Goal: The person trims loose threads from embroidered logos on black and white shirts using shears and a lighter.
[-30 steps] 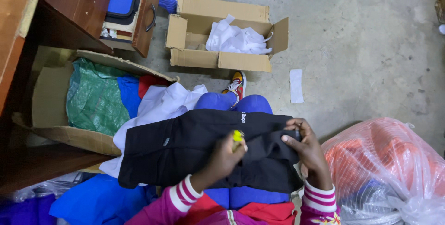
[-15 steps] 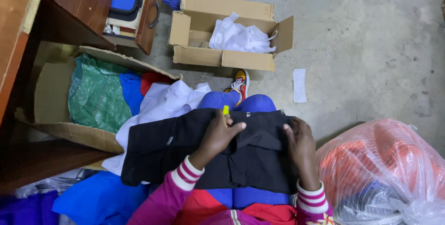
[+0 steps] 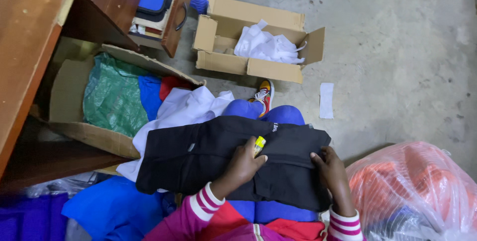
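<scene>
Black garment (image 3: 208, 156) flat across lap, left hand (image 3: 243, 164) fingers clamped on yellow marker (image 3: 259, 145), right hand (image 3: 329, 169) fingers spread apart

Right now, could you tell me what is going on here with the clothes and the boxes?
A seated person has a black fabric garment spread across their lap. The left hand presses on it while gripping a small yellow marker-like object; the right hand rests flat on the garment's right edge. A white cloth lies under the garment, beside an open cardboard box of coloured fabrics. A smaller cardboard box holding white cloth sits on the concrete floor.
</scene>
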